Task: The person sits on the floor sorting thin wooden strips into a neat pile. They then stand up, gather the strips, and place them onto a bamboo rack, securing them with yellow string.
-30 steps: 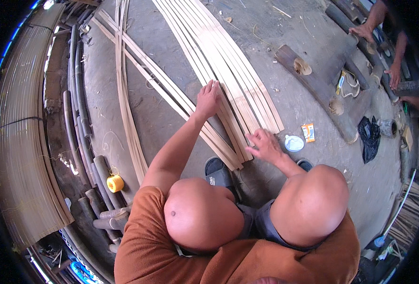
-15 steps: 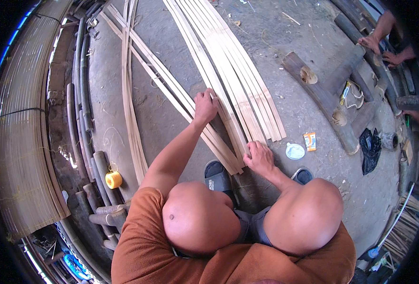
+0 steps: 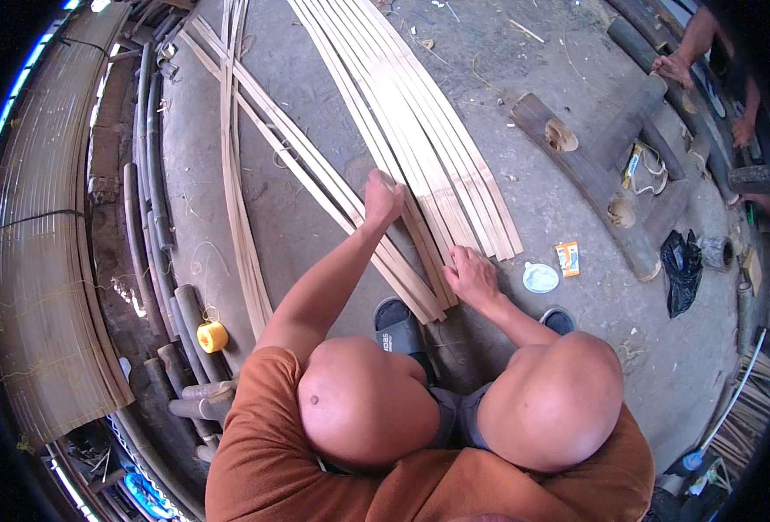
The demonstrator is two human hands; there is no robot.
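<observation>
Long pale bamboo strips lie on the grey floor in front of me. My left hand [image 3: 385, 198] is closed on the edge of a bamboo strip [image 3: 423, 242], which shows a darker, tilted face. Nearer to me, my right hand [image 3: 474, 277] has its fingers curled against the same strip close to its end. To the right of this strip, a fan of flat strips [image 3: 437, 170] stretches away from me. On the left, a narrower bundle of strips [image 3: 315, 181] slants beneath my left wrist, its end near my left sandal [image 3: 395, 325].
Crossed strips [image 3: 244, 217] lie further left, beside a yellow twine roll [image 3: 212, 336] and bamboo poles [image 3: 155, 165]. At right are a white lid-like disc [image 3: 541, 277], an orange packet [image 3: 568, 259], a bamboo frame [image 3: 576, 178] and a black bag [image 3: 681, 274]. A co-worker's hands show far right.
The strip between my hands has tipped from lying flat to showing its darker face. My right hand has shifted slightly away from me. One co-worker's hand has moved lower.
</observation>
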